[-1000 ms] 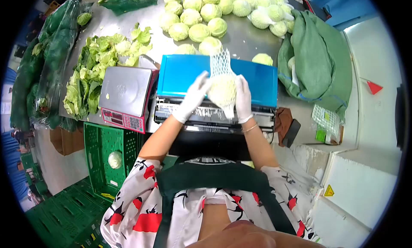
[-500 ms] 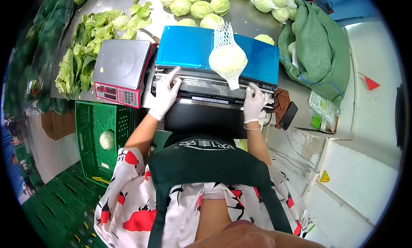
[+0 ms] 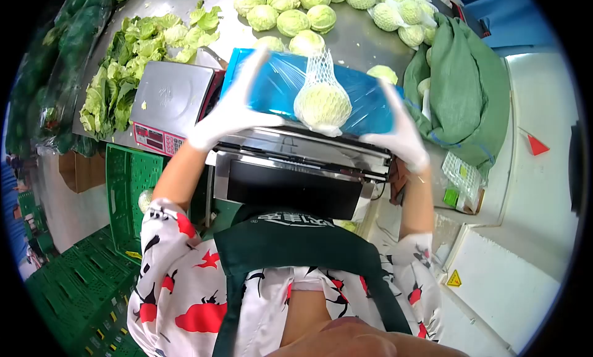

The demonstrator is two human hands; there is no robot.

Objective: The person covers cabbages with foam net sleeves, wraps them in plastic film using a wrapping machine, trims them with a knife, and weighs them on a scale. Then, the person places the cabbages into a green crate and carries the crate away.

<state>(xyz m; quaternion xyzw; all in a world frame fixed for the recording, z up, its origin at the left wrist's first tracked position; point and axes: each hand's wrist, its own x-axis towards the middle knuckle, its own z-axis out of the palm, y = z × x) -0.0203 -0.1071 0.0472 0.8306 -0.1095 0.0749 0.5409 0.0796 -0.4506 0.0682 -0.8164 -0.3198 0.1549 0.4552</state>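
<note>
A round pale-green cabbage in a white mesh net lies on the blue top of the wrapping machine, the net's gathered end pointing away from me. Clear plastic film lies wrinkled and shiny across the blue surface; whether it passes over or under the cabbage I cannot tell. My left hand, in a white glove, is at the machine's left side, thumb and fingers wide apart. On the right side, my right hand, gloved too, is spread the same way. Both are slightly blurred, and the film reaches towards them.
Left of the machine stands a scale, with loose leaves beyond it. Several cabbages lie at the back. A green sack stands on the right. Below left is a green crate, with stacked crates nearby.
Both hands have moved up and outward from the machine's front bar, with fingers now spread. Film now covers the blue top. The netted cabbage sits slightly lower and the front bars look shifted.
</note>
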